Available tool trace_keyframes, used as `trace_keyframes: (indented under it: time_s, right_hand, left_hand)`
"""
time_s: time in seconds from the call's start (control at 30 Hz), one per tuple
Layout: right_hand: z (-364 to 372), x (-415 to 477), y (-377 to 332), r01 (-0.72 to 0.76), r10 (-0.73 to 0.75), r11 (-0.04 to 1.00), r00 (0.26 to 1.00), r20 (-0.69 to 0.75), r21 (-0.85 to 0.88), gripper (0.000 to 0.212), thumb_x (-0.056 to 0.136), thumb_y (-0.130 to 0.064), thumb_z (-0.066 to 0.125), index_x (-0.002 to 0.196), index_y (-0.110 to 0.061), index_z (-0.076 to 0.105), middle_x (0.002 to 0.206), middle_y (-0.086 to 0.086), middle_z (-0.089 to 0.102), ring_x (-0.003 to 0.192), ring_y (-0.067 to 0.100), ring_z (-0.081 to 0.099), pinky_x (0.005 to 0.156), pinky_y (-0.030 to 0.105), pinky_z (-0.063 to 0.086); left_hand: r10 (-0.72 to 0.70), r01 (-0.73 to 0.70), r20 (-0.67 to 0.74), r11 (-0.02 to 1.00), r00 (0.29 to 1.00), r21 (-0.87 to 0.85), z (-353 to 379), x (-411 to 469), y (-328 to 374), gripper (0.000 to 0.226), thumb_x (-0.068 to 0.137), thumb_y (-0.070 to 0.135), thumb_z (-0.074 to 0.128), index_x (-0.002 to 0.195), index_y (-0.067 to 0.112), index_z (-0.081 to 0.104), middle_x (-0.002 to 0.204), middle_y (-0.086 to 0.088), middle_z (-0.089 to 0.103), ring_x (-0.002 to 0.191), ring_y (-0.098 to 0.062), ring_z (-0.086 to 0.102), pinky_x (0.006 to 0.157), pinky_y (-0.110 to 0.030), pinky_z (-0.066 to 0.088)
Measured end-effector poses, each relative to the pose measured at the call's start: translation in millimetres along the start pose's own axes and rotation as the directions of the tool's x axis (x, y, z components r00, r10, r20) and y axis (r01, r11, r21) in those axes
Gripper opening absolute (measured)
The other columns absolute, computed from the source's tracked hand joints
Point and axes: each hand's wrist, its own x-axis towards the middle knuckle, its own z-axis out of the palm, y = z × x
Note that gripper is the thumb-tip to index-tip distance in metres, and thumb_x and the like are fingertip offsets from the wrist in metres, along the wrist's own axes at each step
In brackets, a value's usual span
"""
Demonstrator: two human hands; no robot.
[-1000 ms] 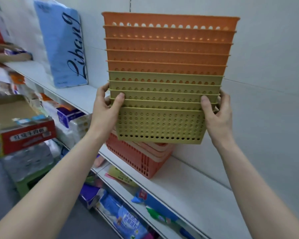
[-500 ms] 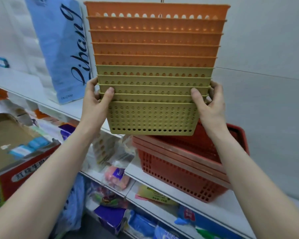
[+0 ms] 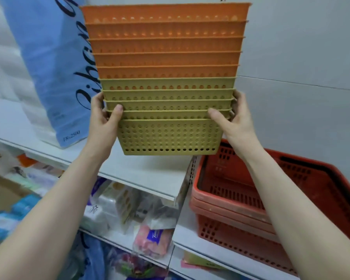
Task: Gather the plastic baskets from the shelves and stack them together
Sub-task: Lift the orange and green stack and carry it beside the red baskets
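Observation:
A tall nested stack of plastic baskets point(image 3: 168, 136) hangs in the air in front of me, several olive-yellow ones below and several orange ones point(image 3: 166, 47) above. My left hand point(image 3: 104, 120) clasps the stack's left side at the lower rims, thumb across the front. On the opposite side, my right hand point(image 3: 233, 120) holds it the same way. The stack's bottom floats just above the white shelf point(image 3: 150, 170). To the lower right, a stack of red shopping baskets point(image 3: 240, 201) sits on a lower shelf section.
A large blue and white package point(image 3: 49, 63) with black script stands on the shelf to the left, close to the stack. Below the shelf lie bagged goods point(image 3: 150, 231) and packets. A grey wall panel point(image 3: 301, 57) is behind everything.
The held stack has travelled left along the shelf, away from the red baskets, which now lie to the lower right. Both hands keep the same grip.

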Motion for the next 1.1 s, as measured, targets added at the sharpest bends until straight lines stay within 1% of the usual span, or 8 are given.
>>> trace_keyframes:
  time_s: [0.13,0.23,0.4,0.5,0.57,0.67,0.83,1.1]
  right_hand:
    - [30,11,17,-0.059,0.061,0.997,0.997,0.049,-0.040,0.064,0.086,-0.011,0.073,0.138,-0.021,0.035,0.137,0.002,0.054,0.126,0.012,0.055,0.104,0.029,0.047]
    - [51,11,33,-0.117,0.121,0.990,0.992,0.046,-0.083,0.068,0.085,-0.015,0.073,0.140,-0.024,0.034,0.139,-0.001,0.055,0.128,0.011,0.054,0.108,0.038,0.045]
    - [81,-8,52,-0.247,0.245,0.958,0.969,-0.029,-0.147,0.069,0.085,-0.016,0.073,0.142,-0.025,0.035,0.135,-0.011,0.058,0.125,0.006,0.056,0.108,0.047,0.045]
    - [92,-19,62,-0.269,0.262,0.939,0.963,-0.064,-0.215,0.071,0.087,-0.023,0.071,0.146,-0.028,0.032,0.135,-0.011,0.059,0.125,0.008,0.056,0.105,0.048,0.046]
    - [102,-16,62,-0.283,0.268,0.911,0.959,-0.093,-0.298,0.068,0.090,-0.023,0.067,0.147,-0.026,0.031,0.135,-0.009,0.060,0.123,0.009,0.057,0.104,0.043,0.048]
    - [115,-11,59,-0.291,0.266,0.866,0.957,-0.117,-0.406,0.063,0.094,-0.026,0.062,0.147,-0.025,0.027,0.132,-0.004,0.061,0.117,0.016,0.060,0.100,0.041,0.050]
    - [120,-12,60,-0.294,0.278,0.836,0.955,-0.105,-0.463,0.060,0.095,-0.035,0.058,0.144,-0.032,0.023,0.131,-0.003,0.062,0.114,0.018,0.063,0.097,0.045,0.052]
    - [112,-11,46,-0.327,0.363,0.756,0.930,-0.052,-0.567,0.063,0.095,-0.037,0.058,0.147,-0.027,0.024,0.136,-0.003,0.060,0.120,0.017,0.059,0.102,0.040,0.047]
  left_hand:
    - [-0.046,0.047,0.050,0.999,0.998,-0.013,-23,28,-38,0.035,0.100,0.015,0.047,0.133,0.020,0.034,0.109,0.007,0.060,0.093,-0.002,0.059,0.081,-0.021,0.048]
    - [-0.073,0.074,0.086,0.997,0.994,-0.014,-39,42,-65,0.042,0.101,0.014,0.047,0.140,0.014,0.031,0.118,-0.001,0.058,0.099,-0.008,0.058,0.086,-0.028,0.047]
    - [-0.175,0.180,0.179,0.984,0.968,-0.007,-53,54,-105,0.048,0.100,0.023,0.050,0.144,0.022,0.031,0.141,-0.016,0.051,0.122,-0.024,0.054,0.102,-0.040,0.046]
    - [-0.156,0.159,0.212,0.987,0.965,0.005,-52,58,-117,0.040,0.100,0.018,0.048,0.135,0.036,0.037,0.141,-0.006,0.050,0.123,-0.013,0.053,0.095,-0.017,0.045]
    - [-0.140,0.142,0.235,0.990,0.962,0.012,-51,66,-122,0.042,0.100,0.019,0.047,0.128,0.049,0.037,0.139,0.001,0.052,0.124,-0.009,0.052,0.096,-0.019,0.044]
    - [-0.135,0.128,0.253,0.991,0.958,0.042,-52,80,-133,0.042,0.101,0.020,0.046,0.137,0.038,0.035,0.133,0.004,0.054,0.119,-0.006,0.054,0.096,-0.024,0.044]
    - [-0.100,0.090,0.281,0.995,0.954,0.048,-52,88,-143,0.047,0.102,0.022,0.045,0.146,0.026,0.031,0.143,0.000,0.049,0.130,-0.013,0.048,0.105,-0.030,0.040]
    - [-0.140,0.122,0.244,0.989,0.960,0.086,-50,79,-128,0.051,0.102,0.025,0.044,0.150,0.024,0.025,0.135,0.021,0.044,0.113,0.025,0.042,0.092,-0.002,0.037]
